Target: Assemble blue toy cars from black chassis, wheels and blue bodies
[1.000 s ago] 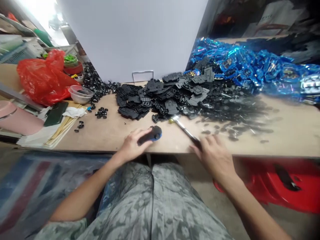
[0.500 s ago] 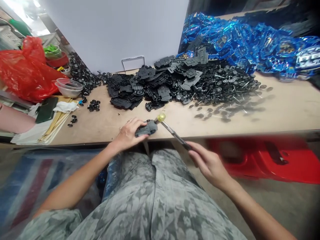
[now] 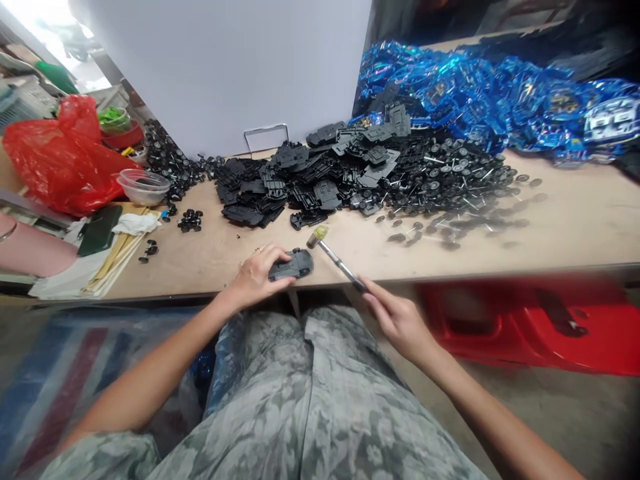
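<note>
A: Head view, what's held?
B: 2 items. Toy car (image 3: 299,265) is clamped in the left hand (image 3: 256,275), underside up, near the table's (image 3: 190,273) front edge. A hammer (image 3: 340,265) is gripped by its handle in the right hand (image 3: 397,317).
A: Hands together?
B: Apart. Hammer head is seen just off the toy car's right end; height can't be told.
A: Behind?
B: Black chassis plates (image 3: 327,193) piled, wheel axles (image 3: 445,177) heaped rightward.

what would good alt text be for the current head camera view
A person's left hand holds a dark toy car at a table while the right hand holds a small hammer close beside it. Behind lie heaps of black plastic plates, axled wheels and shiny blue parts.
</note>
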A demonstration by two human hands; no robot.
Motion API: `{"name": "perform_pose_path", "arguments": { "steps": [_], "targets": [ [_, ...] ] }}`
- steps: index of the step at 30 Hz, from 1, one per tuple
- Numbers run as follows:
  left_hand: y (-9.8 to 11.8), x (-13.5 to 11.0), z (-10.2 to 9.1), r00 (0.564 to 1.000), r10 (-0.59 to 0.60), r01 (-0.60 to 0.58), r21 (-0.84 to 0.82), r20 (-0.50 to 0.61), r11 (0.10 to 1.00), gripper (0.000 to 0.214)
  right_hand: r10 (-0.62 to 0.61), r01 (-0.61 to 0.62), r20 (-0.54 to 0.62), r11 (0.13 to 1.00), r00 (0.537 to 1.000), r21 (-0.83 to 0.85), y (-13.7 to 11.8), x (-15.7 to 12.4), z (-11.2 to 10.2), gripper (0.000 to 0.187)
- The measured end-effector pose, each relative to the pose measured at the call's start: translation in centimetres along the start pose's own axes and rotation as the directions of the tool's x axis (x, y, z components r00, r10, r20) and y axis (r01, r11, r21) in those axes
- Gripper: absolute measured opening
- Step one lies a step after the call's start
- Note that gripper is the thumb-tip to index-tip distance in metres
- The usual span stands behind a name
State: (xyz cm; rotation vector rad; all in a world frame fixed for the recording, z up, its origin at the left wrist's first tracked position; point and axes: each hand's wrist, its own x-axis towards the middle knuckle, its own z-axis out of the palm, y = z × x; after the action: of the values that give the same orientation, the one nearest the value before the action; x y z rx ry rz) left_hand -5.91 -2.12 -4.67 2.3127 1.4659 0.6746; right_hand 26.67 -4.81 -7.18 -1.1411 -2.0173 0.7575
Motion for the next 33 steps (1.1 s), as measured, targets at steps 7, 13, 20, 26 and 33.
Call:
{"name": "perform_pose_path", "arguments": {
  "steps": [7, 13, 20, 26, 33],
  "targets": [
    [-0.3, 0.1, 0.1, 1.0, 0.002, -0.002, -0.014, -0.004, 1.0, 0.03, -0.07, 0.07, 0.003, 0.997, 0.998, -0.025, 0.1, 0.4, 0.2, 0.04],
    [-0.2, 0.0, 0.2, 0.999, -0.04, 0.04, -0.02, -0.015, 0.999, 0.03, -0.178, 0.178, 0.024, 0.984, 0.984, -0.026, -0.6, -1.4, -0.3, 0.05],
    [-0.4, 0.0, 0.4, 0.998, -0.048, 0.048, -0.017, -0.029, 0.999, 0.031, -0.188, 0.187, -0.018, 0.982, 0.982, -0.034, -0.5, -1.6, -0.2, 0.051],
    [-0.3, 0.0, 0.3, 0.999, -0.039, 0.038, -0.013, -0.033, 0.999, 0.033, -0.113, 0.11, -0.081, 0.993, 0.99, -0.039, -0.2, -0.7, 0.1, 0.048],
    [-0.4, 0.0, 0.3, 0.997, -0.065, 0.064, -0.035, -0.03, 0.997, 0.033, -0.115, 0.112, -0.059, 0.993, 0.992, -0.046, 0.0, -0.6, -0.3, 0.049]
  ]
}}
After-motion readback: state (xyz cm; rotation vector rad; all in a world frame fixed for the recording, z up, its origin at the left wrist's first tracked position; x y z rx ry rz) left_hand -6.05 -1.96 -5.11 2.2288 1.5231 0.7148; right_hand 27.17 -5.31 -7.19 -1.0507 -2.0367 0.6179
